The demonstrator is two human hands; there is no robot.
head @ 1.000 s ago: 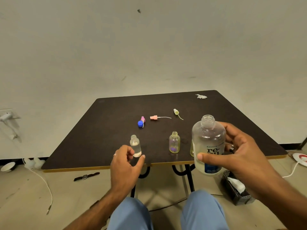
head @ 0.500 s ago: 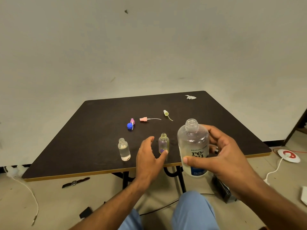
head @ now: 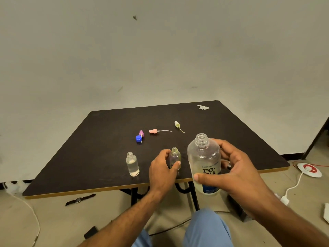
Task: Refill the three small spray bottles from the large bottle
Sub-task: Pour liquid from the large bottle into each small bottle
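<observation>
My right hand [head: 236, 168] grips the large clear bottle [head: 204, 163], uncapped and upright, held above the table's front edge. My left hand [head: 163, 170] holds the middle small bottle [head: 175, 156], thumb and fingers around its body; it stands open-necked on the dark table [head: 89, 157]. A second small bottle [head: 132, 164] with clear liquid stands uncapped to the left. The third small bottle is hidden behind the large bottle. Three spray tops lie farther back: purple [head: 141, 133], pink [head: 154, 131] and yellow-green [head: 177, 124]. A blue cap [head: 138, 138] lies beside the purple one.
A crumpled white tissue [head: 203, 107] lies at the table's far right corner. On the floor are a wristwatch [head: 80, 200], a white cable [head: 33, 214] at left and a white-and-red power socket [head: 309, 169] with a cord at right. My knees show below.
My left hand left the left small bottle, moved right, and now grips the middle small bottle. My right hand keeps the large bottle upright, close beside it.
</observation>
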